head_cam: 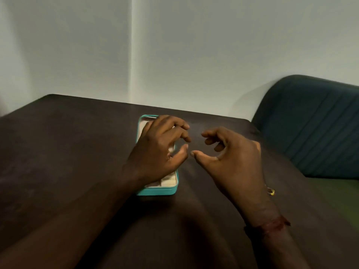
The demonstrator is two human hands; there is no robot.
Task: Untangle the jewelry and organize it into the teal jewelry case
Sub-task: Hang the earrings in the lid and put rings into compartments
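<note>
The teal jewelry case (155, 191) lies open on the dark table, showing cream lining with dividers. My left hand (159, 148) hovers over it and hides most of its inside. Its fingers are loosely curled, thumb and forefinger apart, with nothing visible between them. My right hand (233, 158) hovers just right of the case, fingers also loosely curled and thumb spread, holding nothing I can see. The two thumbs nearly meet. A small gold piece of jewelry (271, 191) lies on the table beside my right wrist. The frame is blurred.
The dark wooden table (68, 152) stands against a pale wall. A dark green padded seat (310, 123) borders the table's right edge. A red thread band (272, 226) is tied round my right wrist.
</note>
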